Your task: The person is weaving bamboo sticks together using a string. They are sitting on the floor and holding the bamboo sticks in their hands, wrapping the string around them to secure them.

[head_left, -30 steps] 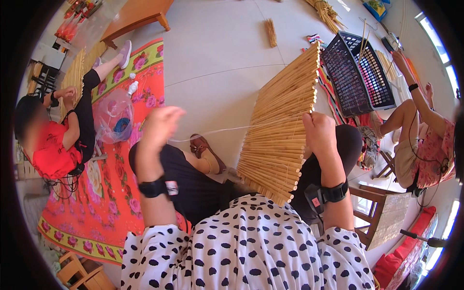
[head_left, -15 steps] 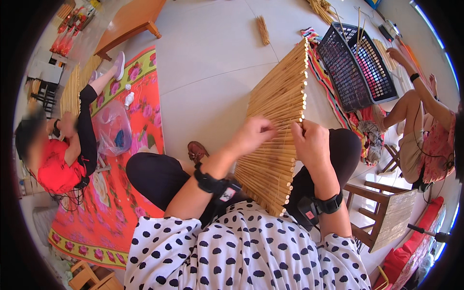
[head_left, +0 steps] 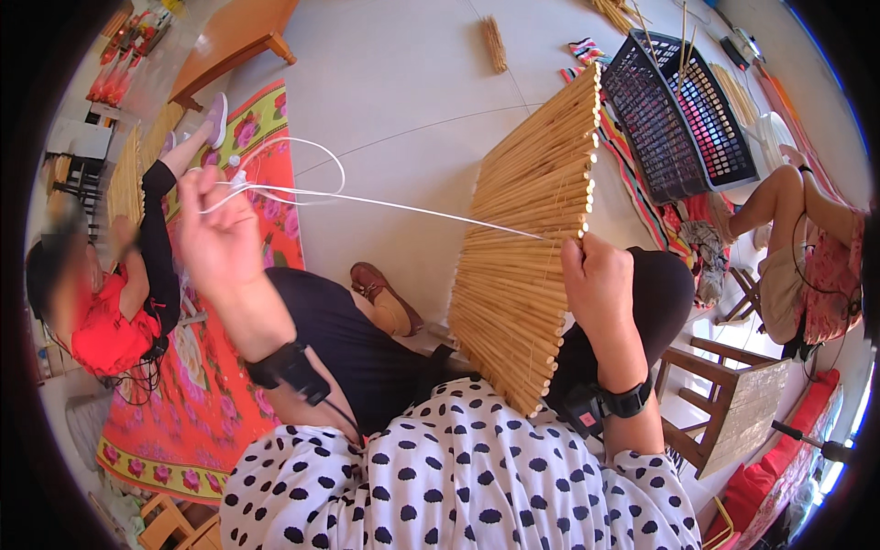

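A mat of straw-coloured sticks [head_left: 518, 257], laid side by side and bound with thread, stands tilted between my knees. Its cut ends face right. My right hand [head_left: 600, 284] is closed on that right edge, thumb against the stick ends. Out to the left, above the red floral cloth, my left hand [head_left: 222, 238] is raised, its fingers closed on a white cord [head_left: 403, 209]. The cord runs taut from these fingers to the mat, close to my right hand. A loose loop of it hangs beside my left fingers.
A dark plastic crate [head_left: 674, 128] holding sticks stands at far right, near a seated person's legs. A wooden stool [head_left: 733, 412] is right of me. Left, another person [head_left: 115, 321] sits by the floral cloth [head_left: 220, 367]. A stick bundle [head_left: 494, 46] lies ahead.
My left hand has moved from the mat far out to the left, drawing the white cord taut. My right hand stays on the mat's edge.
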Demonstrator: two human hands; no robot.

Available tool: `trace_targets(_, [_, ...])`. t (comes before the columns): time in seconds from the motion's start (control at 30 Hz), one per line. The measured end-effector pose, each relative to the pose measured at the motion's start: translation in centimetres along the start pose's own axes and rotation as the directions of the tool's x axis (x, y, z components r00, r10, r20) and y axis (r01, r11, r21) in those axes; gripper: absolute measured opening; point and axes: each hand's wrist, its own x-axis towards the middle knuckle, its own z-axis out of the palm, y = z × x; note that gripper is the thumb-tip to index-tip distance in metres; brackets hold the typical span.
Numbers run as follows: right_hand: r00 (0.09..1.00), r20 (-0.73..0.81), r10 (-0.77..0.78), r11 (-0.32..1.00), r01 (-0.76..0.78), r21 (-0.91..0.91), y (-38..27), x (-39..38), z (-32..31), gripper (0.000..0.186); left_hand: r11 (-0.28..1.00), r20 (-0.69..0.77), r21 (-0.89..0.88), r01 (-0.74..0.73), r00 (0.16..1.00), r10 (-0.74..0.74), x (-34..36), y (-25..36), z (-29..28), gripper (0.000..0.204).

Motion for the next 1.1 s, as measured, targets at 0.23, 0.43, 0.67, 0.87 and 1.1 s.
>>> trace_targets(0.23, [0.999, 0.042, -0.026, 1.0, 0.026, -0.001, -1.5, 0.1, 0.5, 0.031, 0.396, 0.004, 0.905, 0.157, 0.926, -0.377, -7.0, -15.2, -0.4, 0.023])
trace_targets(0.43, [0.99, 0.044, -0.136, 0.986, 0.14, -0.091, -1.3, 0.3, 0.5, 0.029, 0.15, 0.305, 0.952, -0.265, 0.813, -0.496, -10.1, -22.7, -1.2, 0.019])
trace_targets(0.67, [0.998, 0.058, -0.031, 1.0, 0.03, 0.004, -1.4, 0.7, 0.8, 0.032, 0.339, 0.049, 0.729, 0.595, 0.448, -0.893, -8.1, -19.6, -1.7, 0.022])
trace_targets(0.87, [0.991, 0.124, 0.042, 0.999, -0.045, 0.022, -2.6, 0.7, 1.0, 0.038, 0.69, 0.117, 0.191, 0.698, 0.682, -0.722, -9.7, -22.5, -2.6, 0.024])
trace_targets(1.1, [0.971, 0.189, 0.148, 0.942, -0.196, 0.271, -2.5, -1.2, 1.6, 0.045, 0.669, 0.027, 0.003, 0.744, 0.668, -0.743, -9.3, -23.0, -2.0, 0.023])
